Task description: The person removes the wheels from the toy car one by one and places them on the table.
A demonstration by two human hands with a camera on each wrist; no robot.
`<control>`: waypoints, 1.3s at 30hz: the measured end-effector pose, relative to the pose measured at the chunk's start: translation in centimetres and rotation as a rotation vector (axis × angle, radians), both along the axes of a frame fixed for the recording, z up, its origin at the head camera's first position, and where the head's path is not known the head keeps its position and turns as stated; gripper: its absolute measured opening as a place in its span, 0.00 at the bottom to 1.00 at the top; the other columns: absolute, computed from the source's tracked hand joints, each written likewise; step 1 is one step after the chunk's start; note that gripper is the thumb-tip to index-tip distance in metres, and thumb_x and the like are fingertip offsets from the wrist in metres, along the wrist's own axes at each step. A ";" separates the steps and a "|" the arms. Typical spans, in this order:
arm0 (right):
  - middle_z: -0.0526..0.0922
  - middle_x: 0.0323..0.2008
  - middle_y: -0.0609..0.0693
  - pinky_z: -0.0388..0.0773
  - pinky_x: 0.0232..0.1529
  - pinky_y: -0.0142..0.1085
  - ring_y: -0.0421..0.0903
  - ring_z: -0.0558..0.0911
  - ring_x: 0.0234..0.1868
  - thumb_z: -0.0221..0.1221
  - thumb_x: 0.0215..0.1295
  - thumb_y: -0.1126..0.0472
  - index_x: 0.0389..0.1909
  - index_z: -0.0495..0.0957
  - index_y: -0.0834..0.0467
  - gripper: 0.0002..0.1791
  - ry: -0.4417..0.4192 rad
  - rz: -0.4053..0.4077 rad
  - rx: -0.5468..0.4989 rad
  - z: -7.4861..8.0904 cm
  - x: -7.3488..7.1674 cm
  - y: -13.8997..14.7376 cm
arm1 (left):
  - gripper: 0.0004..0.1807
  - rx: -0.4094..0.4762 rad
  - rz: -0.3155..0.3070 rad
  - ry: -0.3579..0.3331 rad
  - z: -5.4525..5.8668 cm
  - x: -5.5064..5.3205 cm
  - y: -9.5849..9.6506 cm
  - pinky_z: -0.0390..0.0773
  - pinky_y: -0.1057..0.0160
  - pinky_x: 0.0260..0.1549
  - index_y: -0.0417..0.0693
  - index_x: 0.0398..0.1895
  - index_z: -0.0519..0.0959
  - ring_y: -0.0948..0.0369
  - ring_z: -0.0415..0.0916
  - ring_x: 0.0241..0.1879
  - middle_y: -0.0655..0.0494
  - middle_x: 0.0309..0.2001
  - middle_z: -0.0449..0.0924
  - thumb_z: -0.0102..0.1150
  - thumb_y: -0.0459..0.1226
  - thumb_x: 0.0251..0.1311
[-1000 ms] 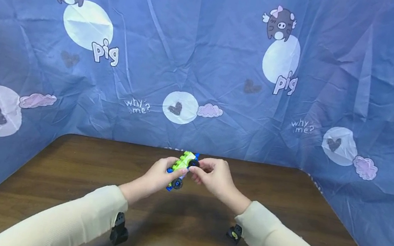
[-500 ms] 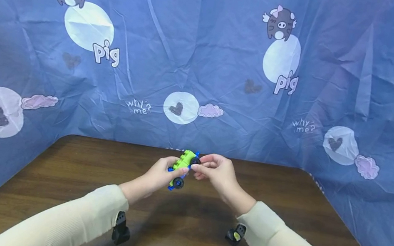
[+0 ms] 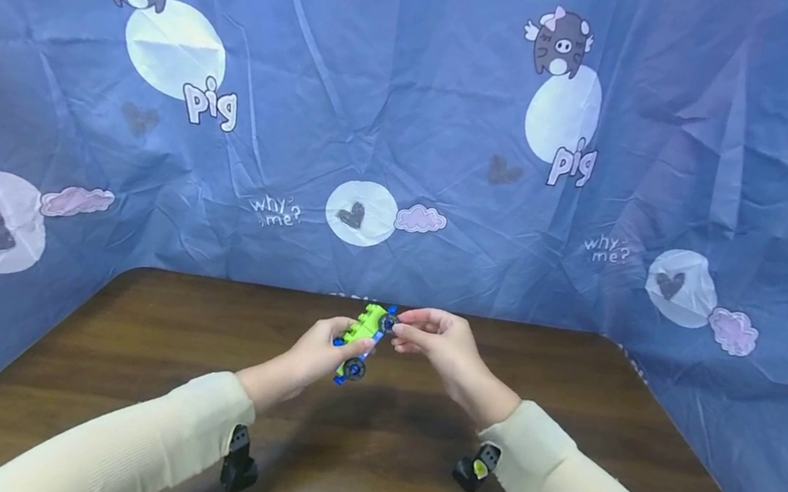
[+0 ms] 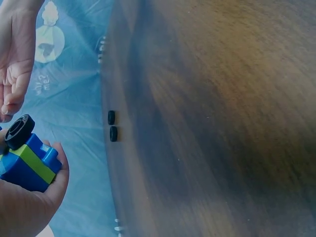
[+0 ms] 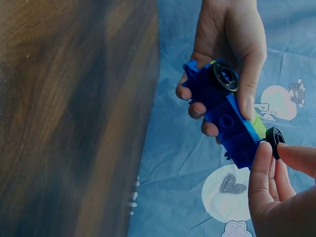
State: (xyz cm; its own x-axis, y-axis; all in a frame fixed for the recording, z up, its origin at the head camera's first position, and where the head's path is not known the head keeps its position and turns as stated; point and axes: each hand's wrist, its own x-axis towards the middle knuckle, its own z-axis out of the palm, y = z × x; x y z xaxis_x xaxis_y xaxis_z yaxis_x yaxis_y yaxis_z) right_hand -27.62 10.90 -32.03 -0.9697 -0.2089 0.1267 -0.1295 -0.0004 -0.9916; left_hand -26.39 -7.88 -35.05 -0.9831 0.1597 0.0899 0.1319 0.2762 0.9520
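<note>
In the head view my left hand (image 3: 311, 352) grips a small toy car (image 3: 363, 326) built from lime-green and blue blocks, held tilted above the table. Its thumb lies along the side; the other fingers wrap round behind. A black wheel (image 5: 224, 76) with a blue hub sits at the car's near end, as the right wrist view shows. At the far end my right hand (image 3: 440, 345) pinches another black wheel (image 5: 274, 142) between thumb and fingertips, right against the car's side. The blue underside (image 5: 222, 121) faces the right wrist camera.
Two loose black wheels (image 4: 112, 125) stand near the edge of the brown wooden table (image 4: 222, 123) in the left wrist view. A blue printed cloth (image 3: 383, 110) hangs behind and beside the table. Small black cameras (image 3: 241, 460) hang at both sleeves.
My right wrist has shifted slightly to the right, its fingers staying at the far wheel. That wheel's blue hub now shows more. The left hand keeps its grip on the car.
</note>
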 end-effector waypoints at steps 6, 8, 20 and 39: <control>0.85 0.27 0.49 0.83 0.36 0.33 0.40 0.84 0.26 0.59 0.61 0.74 0.48 0.74 0.78 0.15 -0.008 -0.004 -0.022 0.0 -0.2 0.4 | 0.19 -0.011 0.008 -0.002 -0.5 0.1 -0.1 0.79 0.65 0.34 0.33 0.52 0.76 0.62 0.79 0.32 0.46 0.39 0.82 0.59 0.38 0.64; 0.84 0.27 0.49 0.83 0.35 0.32 0.40 0.84 0.26 0.59 0.61 0.74 0.48 0.74 0.78 0.16 -0.017 -0.011 -0.026 -0.1 -0.3 0.7 | 0.19 -0.009 0.009 -0.011 -0.6 0.1 -0.2 0.79 0.64 0.34 0.33 0.52 0.75 0.62 0.79 0.33 0.45 0.40 0.83 0.59 0.38 0.64; 0.84 0.27 0.47 0.82 0.34 0.29 0.38 0.83 0.25 0.58 0.61 0.76 0.49 0.72 0.80 0.16 -0.007 -0.070 -0.042 -0.8 -1.7 2.3 | 0.22 0.008 0.022 -0.084 -1.4 0.7 -0.2 0.81 0.62 0.33 0.34 0.57 0.73 0.61 0.79 0.33 0.46 0.41 0.80 0.59 0.40 0.65; 0.82 0.24 0.48 0.82 0.32 0.29 0.38 0.81 0.22 0.58 0.60 0.77 0.49 0.72 0.80 0.16 -0.084 -0.161 -0.080 -2.1 -4.2 4.2 | 0.23 0.016 0.005 -0.096 -1.4 0.9 -0.4 0.80 0.61 0.34 0.34 0.58 0.72 0.60 0.79 0.35 0.45 0.43 0.80 0.60 0.40 0.64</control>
State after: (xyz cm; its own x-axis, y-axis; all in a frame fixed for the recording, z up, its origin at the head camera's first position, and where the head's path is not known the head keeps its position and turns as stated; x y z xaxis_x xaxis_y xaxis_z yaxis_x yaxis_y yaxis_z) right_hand -31.78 15.14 -34.11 -0.9976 -0.0425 0.0543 -0.0514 -0.0660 -0.9965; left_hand -25.52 -8.29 -36.49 -0.9880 0.1542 -0.0026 0.0382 0.2611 0.9646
